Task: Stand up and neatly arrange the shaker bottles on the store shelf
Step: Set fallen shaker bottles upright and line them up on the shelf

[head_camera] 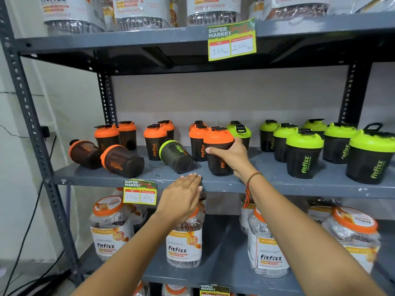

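Dark shaker bottles with orange or green lids stand on the grey middle shelf. My right hand grips an upright orange-lidded shaker near the shelf's front. My left hand hovers flat and open at the shelf's front edge, just below a green-lidded shaker lying on its side. Two orange-lidded shakers lie toppled at the left: a nearer orange-lidded one and one behind it. Upright orange-lidded shakers fill the back left, upright green-lidded ones the right.
Clear Fitfizz jars crowd the shelf below, more jars sit above. Yellow price tags hang from the shelf edges. A grey perforated upright frames the left, with black cables along the wall.
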